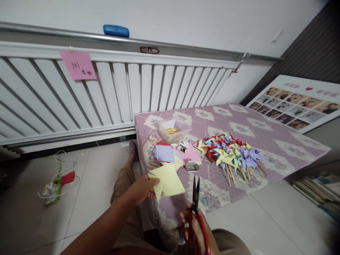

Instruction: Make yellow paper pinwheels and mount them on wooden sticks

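Note:
My left hand (pixel 147 188) pinches the near left corner of a pale yellow paper square (pixel 170 180), which has a slit on that side. In my right hand (pixel 195 226) is a pair of red-handled scissors (pixel 196 194), its dark blades pointing away and slightly apart, close to the paper but not touching it. Beyond the yellow sheet lies a stack of coloured paper squares (pixel 164 153), lilac on top. Pink sheets (pixel 190 154) and a small open box (pixel 192 166) lie beside it. Many finished paper pinwheels (pixel 231 152) on sticks are heaped to the right.
A clear plastic tub (pixel 175 129) with thin yellow sticks stands at the back of the purple floral cloth (pixel 212 191). Behind is a white radiator (pixel 159 85) carrying a pink note (pixel 78 64). A power strip (pixel 54 191) with cords lies on the floor at left.

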`<state>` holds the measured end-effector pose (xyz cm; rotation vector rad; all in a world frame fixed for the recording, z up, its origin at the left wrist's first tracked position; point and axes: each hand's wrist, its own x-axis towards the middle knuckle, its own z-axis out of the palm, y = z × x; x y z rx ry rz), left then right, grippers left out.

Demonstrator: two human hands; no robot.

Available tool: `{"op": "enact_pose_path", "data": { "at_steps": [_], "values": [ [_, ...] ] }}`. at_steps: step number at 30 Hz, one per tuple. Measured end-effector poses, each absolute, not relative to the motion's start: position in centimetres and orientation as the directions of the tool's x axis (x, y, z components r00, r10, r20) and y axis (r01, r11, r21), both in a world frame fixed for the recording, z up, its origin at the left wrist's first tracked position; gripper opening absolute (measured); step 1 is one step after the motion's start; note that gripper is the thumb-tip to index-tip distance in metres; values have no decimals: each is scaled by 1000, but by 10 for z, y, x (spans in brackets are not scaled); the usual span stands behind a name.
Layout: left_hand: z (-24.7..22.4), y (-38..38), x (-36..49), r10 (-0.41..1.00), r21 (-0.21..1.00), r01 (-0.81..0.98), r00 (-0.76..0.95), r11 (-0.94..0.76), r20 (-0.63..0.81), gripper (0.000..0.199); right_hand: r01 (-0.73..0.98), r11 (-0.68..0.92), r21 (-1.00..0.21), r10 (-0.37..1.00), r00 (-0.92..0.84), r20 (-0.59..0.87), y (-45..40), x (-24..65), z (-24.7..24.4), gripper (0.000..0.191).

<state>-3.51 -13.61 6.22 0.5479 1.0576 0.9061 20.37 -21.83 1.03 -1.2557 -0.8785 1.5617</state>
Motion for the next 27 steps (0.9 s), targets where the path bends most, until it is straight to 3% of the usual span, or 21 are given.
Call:
{"op": "enact_pose_path", "data": {
  "at_steps": [2,5,9,12,14,16,19,24,27],
  "values": [
    [62,-138,-39,843,838,-202,318,507,-434,14,-311,-347,-885,935,-42,-351,-213,200,18,59],
    [65,-138,-43,829,925,-3,445,380,-339,26,-348,-338,-874,939,-68,-336,-204,188,38,58],
    [77,-134,-42,784,946,150,532,287,-321,19,-313,-378,-871,924,-193,-331,-197,169,64,52],
    [82,-132,-40,767,939,199,541,281,-344,16,-271,-375,-887,924,-185,-334,-196,161,69,49],
    [79,-132,-40,775,931,145,520,336,-360,16,-240,-348,-906,936,-141,-322,-197,159,66,49],
    [71,-134,-40,794,897,-42,485,440,-367,19,-207,-315,-926,949,-71,-307,-197,159,61,50],
    [55,-142,-38,816,781,-326,443,533,-372,22,-161,-243,-956,966,43,-253,-196,159,55,49],
    [36,-170,-19,755,556,-515,501,653,-422,27,-158,-174,-972,973,127,-195,-192,155,50,45],
    [33,-185,1,781,443,-649,449,619,-433,25,-145,-179,-973,967,155,-201,-190,153,48,42]
  ]
}}
